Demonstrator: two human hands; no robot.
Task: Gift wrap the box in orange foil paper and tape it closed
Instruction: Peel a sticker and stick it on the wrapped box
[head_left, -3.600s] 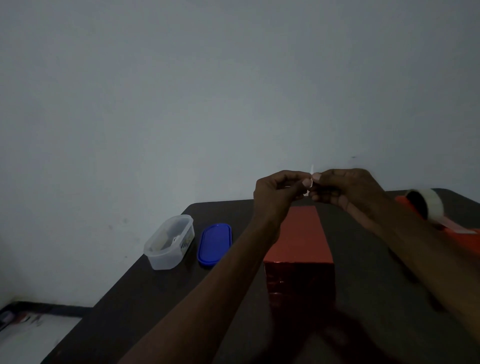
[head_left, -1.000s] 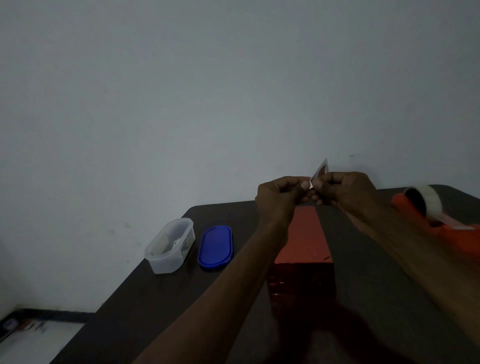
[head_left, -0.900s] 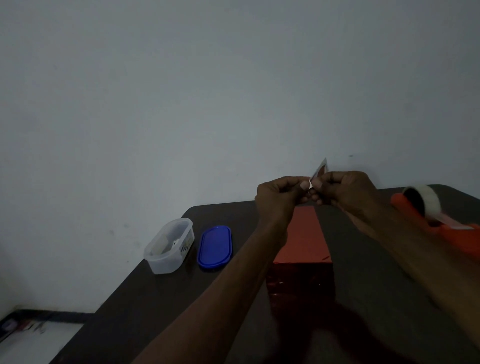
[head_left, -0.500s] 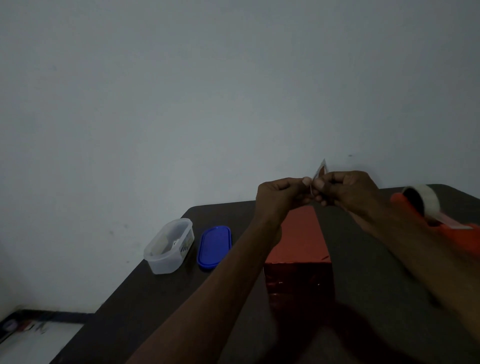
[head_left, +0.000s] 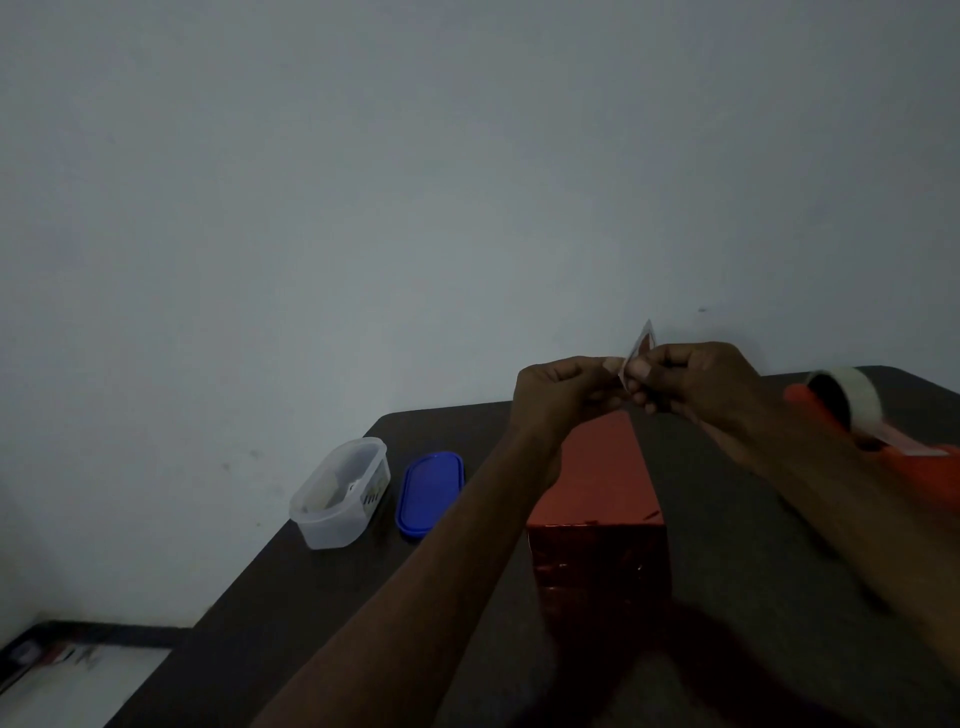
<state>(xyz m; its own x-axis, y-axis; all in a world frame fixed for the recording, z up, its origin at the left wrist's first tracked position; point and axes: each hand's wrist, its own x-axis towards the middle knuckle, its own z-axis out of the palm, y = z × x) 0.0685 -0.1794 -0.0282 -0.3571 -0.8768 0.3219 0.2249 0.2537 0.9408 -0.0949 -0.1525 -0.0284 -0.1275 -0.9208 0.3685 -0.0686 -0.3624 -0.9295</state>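
At the far left, below the table's level, a white board with a dark frame lies on the floor. The dark brown table has its left edge running diagonally from the near bottom up to a rounded far-left corner, which sits against the pale grey wall. Near that left edge stands a clear oval plastic container, open-topped, and just beside it on the right lies its blue oval plastic lid, flat on the tabletop; a strip of bare table separates the lid from the left forearm.

The left hand is raised above the far end of the box, fingers curled, thumb and forefinger pinching a small clear piece of tape. The right hand meets it, fingers likewise curled and pinching the same piece, whose upper end sticks up between them.

Under the hands, the box wrapped in orange foil paper stands on the table's middle, its long top running away from the viewer and its near face in shadow. Dark open tabletop lies on its right. At the right edge sits an orange tape dispenser with a roll of clear tape, partly behind the right forearm.
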